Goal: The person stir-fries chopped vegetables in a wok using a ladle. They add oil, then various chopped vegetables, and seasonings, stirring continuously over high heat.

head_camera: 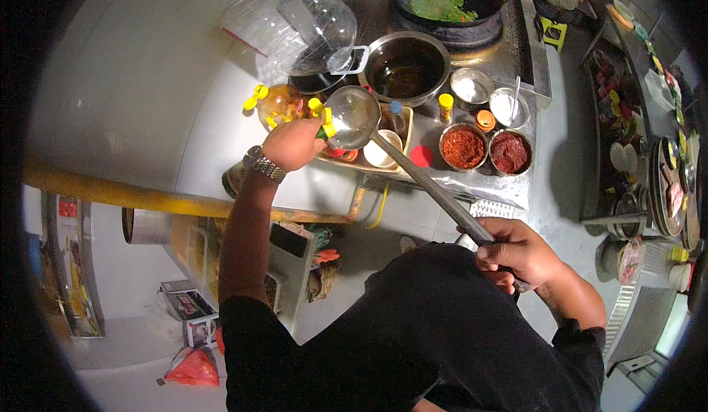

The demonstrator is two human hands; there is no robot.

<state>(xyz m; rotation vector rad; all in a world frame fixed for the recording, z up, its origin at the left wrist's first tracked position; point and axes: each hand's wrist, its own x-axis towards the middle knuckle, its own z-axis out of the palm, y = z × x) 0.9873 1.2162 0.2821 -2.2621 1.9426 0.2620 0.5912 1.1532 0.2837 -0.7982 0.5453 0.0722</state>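
Observation:
My right hand (517, 254) grips the long handle of a metal ladle (354, 116) near its end. The ladle's bowl is held out over the seasoning tray (408, 135). My left hand (293, 142), with a metal watch on the wrist, is closed around a bottle with a yellow cap (327, 129), right beside the ladle's bowl. Most of this bottle is hidden by the hand. Behind it stand more yellow-capped bottles (282, 99). In the tray are a white bowl (381, 149) and a blue-capped bottle (395, 111).
A wok (451, 17) with chopped greens sits on the burner at the back. Nearer are a metal pot of dark liquid (408, 69), a large clear plastic jug (310, 19), bowls of white powder (471, 87), chili flakes (463, 145) and red paste (510, 152). A shelf rack (619, 108) stands right.

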